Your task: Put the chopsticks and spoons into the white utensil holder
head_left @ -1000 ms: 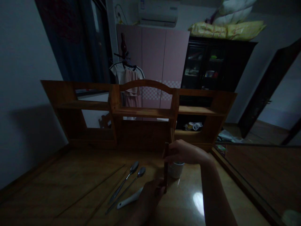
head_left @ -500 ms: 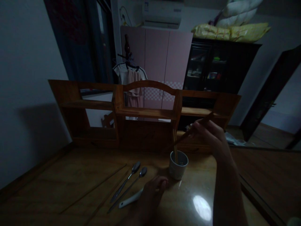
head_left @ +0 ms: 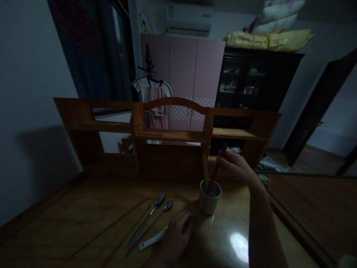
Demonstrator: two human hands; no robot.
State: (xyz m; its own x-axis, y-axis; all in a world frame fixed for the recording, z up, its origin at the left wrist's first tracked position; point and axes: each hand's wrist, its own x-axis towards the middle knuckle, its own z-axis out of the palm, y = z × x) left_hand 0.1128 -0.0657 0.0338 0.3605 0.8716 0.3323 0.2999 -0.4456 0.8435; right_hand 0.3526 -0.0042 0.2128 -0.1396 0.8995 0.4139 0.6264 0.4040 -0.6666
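Observation:
My right hand (head_left: 234,163) grips a dark brown chopstick (head_left: 215,174) near its top; whether a second one lies against it I cannot tell. Its lower end is inside a light-coloured cup (head_left: 208,204), beside lighter chopsticks (head_left: 205,169) that stand in there. My left hand (head_left: 178,232) rests on the table left of the cup, fingers curled, and what they may hold is hidden. Under that hand runs a spoon-like utensil with a white handle (head_left: 152,241), its far end covered. Further left lie a larger metal spoon (head_left: 158,201) and a smaller metal spoon (head_left: 167,206).
Two thin sticks, one a long stick (head_left: 111,224), lie left of the spoons on the wooden table (head_left: 92,197). A wooden shelf unit (head_left: 170,136) rises along the table's back edge, close behind the cup. The room is dim.
My right hand has moved left and tipped the chopstick from slanting above the cup to steeply down inside it. My left hand stays about where it was.

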